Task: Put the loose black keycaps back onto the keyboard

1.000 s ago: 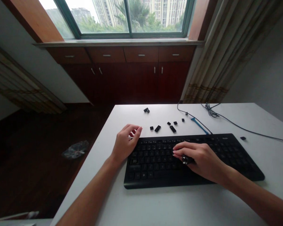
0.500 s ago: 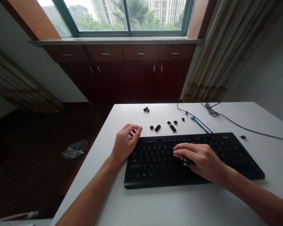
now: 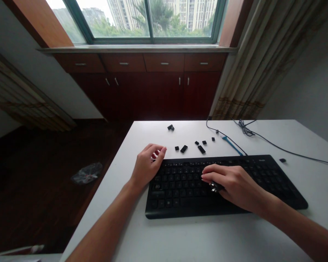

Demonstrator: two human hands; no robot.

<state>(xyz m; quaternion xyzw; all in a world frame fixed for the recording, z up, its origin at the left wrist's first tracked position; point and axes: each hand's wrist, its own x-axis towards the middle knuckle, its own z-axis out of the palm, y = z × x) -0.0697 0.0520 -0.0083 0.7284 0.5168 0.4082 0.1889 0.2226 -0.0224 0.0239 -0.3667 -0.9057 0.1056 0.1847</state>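
Observation:
A black keyboard (image 3: 180, 210) lies across the white table. At its upper left corner rests my left hand (image 3: 150, 160), fingers loosely curled and the thumb tip close to the index finger, with nothing visible between them. My right hand (image 3: 232, 182) is over the middle of the keys, closed around a small dark tool with shiny metal prongs (image 3: 214, 186); most of the tool is hidden by the hand. A key position (image 3: 157, 186) near the keyboard's left edge looks different from the surrounding keys. Beyond the keyboard lie several loose black keycaps (image 3: 201, 149).
Behind the keyboard are a blue stick-like tool (image 3: 232, 145) and a black cable (image 3: 284, 149) with a coiled bundle. One dark keycap (image 3: 282, 160) sits at the right. A clear plastic bag (image 3: 86, 173) is on the floor left of the table (image 3: 180, 240).
The whole view has shifted very slightly. Both hands keep nearly the same place on the keyboard, and the pronged tool in my right hand has tilted a little.

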